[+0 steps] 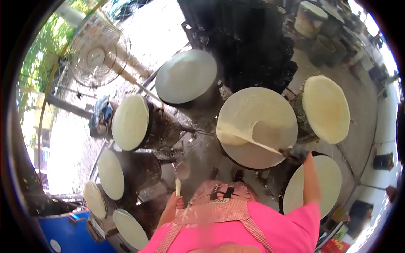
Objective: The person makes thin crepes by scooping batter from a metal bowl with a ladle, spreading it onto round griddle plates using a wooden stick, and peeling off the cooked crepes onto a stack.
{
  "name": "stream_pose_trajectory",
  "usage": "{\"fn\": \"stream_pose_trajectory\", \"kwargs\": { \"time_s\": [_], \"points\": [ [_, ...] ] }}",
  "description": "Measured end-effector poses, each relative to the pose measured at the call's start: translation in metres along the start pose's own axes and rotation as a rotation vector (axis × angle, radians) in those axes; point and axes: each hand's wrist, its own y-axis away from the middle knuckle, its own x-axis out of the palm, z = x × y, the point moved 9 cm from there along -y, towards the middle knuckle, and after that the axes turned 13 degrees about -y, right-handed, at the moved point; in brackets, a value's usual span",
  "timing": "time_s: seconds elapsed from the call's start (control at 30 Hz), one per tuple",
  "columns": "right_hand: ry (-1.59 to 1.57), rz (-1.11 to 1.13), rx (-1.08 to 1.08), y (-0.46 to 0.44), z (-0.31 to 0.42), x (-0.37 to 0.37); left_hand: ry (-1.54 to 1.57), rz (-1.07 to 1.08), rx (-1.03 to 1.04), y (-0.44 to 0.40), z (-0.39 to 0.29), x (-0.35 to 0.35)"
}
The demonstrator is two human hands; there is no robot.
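My right hand, in a dark glove or cloth, is closed at the near right edge of a large round griddle. From it a long thin pale strip, either a tool or the edge of batter, runs leftward across the griddle. Pale batter lies thick at the griddle's left side, and a darker round patch shows near the middle. Low at the left, my left hand grips the pale handle of a ladle, whose round bowl points away from me.
Several drum-like stands with round pale tops surround me, one beyond to the left and another at the right. A fan stands at the upper left. Buckets are at the upper right, a blue container at the lower left.
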Motion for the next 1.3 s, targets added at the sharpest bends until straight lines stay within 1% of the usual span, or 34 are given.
{"fn": "stream_pose_trajectory", "kwargs": {
  "time_s": [0.03, 0.1, 0.2, 0.33, 0.37, 0.4, 0.47, 0.53, 0.6, 0.63, 0.67, 0.7, 0.73, 0.77, 0.8, 0.83, 0.87, 0.9, 0.93, 0.97, 1.0, 1.03, 1.07, 1.1, 1.13, 1.2, 1.23, 1.27, 1.3],
  "points": [
    [-0.092, -0.065, 0.016, 0.007, 0.003, -0.008, 0.048, -0.018, -0.036, 0.005, 0.001, 0.002],
    [-0.264, -0.229, 0.070, -0.001, 0.011, -0.021, 0.083, -0.007, -0.019, 0.011, 0.006, -0.004],
    [-0.274, -0.404, 0.117, -0.052, 0.018, -0.022, 0.114, 0.042, -0.002, 0.014, 0.010, -0.015],
    [0.360, -0.131, 0.421, -0.072, -0.042, -0.014, 0.175, 0.083, -0.064, 0.017, 0.008, -0.037],
    [0.425, -0.093, 0.443, -0.045, -0.046, -0.015, 0.196, 0.097, -0.088, 0.018, 0.007, -0.044],
    [0.435, -0.111, 0.448, -0.006, -0.046, -0.012, 0.213, 0.106, -0.114, 0.018, 0.004, -0.053],
    [0.368, -0.290, 0.419, 0.091, -0.036, -0.008, 0.185, 0.109, -0.136, 0.016, -0.005, -0.071],
    [0.306, -0.563, 0.366, 0.191, -0.030, 0.016, 0.050, 0.078, -0.110, 0.009, -0.022, -0.092],
    [0.258, -0.901, 0.275, 0.272, -0.037, 0.068, -0.028, 0.158, -0.102, -0.002, -0.036, -0.109],
    [0.259, -1.061, 0.215, 0.291, -0.048, 0.104, 0.019, 0.188, -0.169, -0.018, -0.036, -0.133],
    [0.282, -1.183, 0.162, 0.299, -0.061, 0.144, 0.076, 0.211, -0.250, -0.026, -0.023, -0.151],
    [0.309, -1.285, 0.095, 0.290, -0.074, 0.187, 0.046, 0.192, -0.222, -0.015, -0.034, -0.144],
    [0.361, -1.327, 0.021, 0.263, -0.086, 0.229, 0.013, 0.175, -0.173, 0.002, -0.054, -0.137],
    [0.427, -1.339, -0.062, 0.221, -0.093, 0.269, -0.002, 0.201, -0.160, 0.009, -0.061, -0.134],
    [0.510, -1.324, -0.152, 0.171, -0.094, 0.302, -0.016, 0.219, -0.147, 0.017, -0.063, -0.134],
    [0.593, -1.283, -0.241, 0.119, -0.087, 0.328, 0.005, 0.254, -0.204, 0.027, -0.063, -0.130],
    [0.653, -1.250, -0.260, 0.080, -0.080, 0.344, -0.002, 0.289, -0.168, 0.042, -0.065, -0.122],
    [0.681, -1.219, -0.204, 0.058, -0.071, 0.347, -0.027, 0.313, -0.136, 0.061, -0.070, -0.112],
    [0.665, -1.217, -0.047, 0.063, -0.069, 0.346, -0.073, 0.343, -0.106, 0.072, -0.079, -0.110],
    [0.655, -1.201, 0.114, 0.067, -0.067, 0.346, -0.027, 0.442, -0.100, 0.074, -0.073, -0.115],
    [0.633, -1.221, 0.281, 0.089, -0.073, 0.333, 0.018, 0.543, -0.097, 0.076, -0.068, -0.120],
    [0.689, -1.213, 0.403, 0.118, -0.087, 0.331, 0.061, 0.643, -0.097, 0.078, -0.063, -0.125],
    [0.697, -1.234, 0.448, 0.140, -0.101, 0.330, 0.210, 0.615, -0.157, 0.082, -0.057, -0.132],
    [0.669, -1.286, 0.444, 0.154, -0.109, 0.327, 0.340, 0.686, -0.200, 0.095, -0.056, -0.127],
    [0.634, -1.339, 0.396, 0.153, -0.115, 0.325, 0.370, 0.772, -0.228, 0.102, -0.058, -0.118],
    [0.587, -1.409, 0.250, 0.110, -0.119, 0.325, 0.489, 0.910, -0.236, 0.122, -0.055, -0.110],
    [0.576, -1.410, 0.165, 0.079, -0.119, 0.326, 0.478, 0.949, -0.193, 0.134, -0.060, -0.098],
    [0.568, -1.387, 0.098, 0.054, -0.117, 0.328, 0.472, 0.999, -0.205, 0.132, -0.057, -0.094],
    [0.562, -1.317, 0.075, 0.037, -0.119, 0.323, 0.462, 1.034, -0.214, 0.127, -0.052, -0.098]
  ]
}}
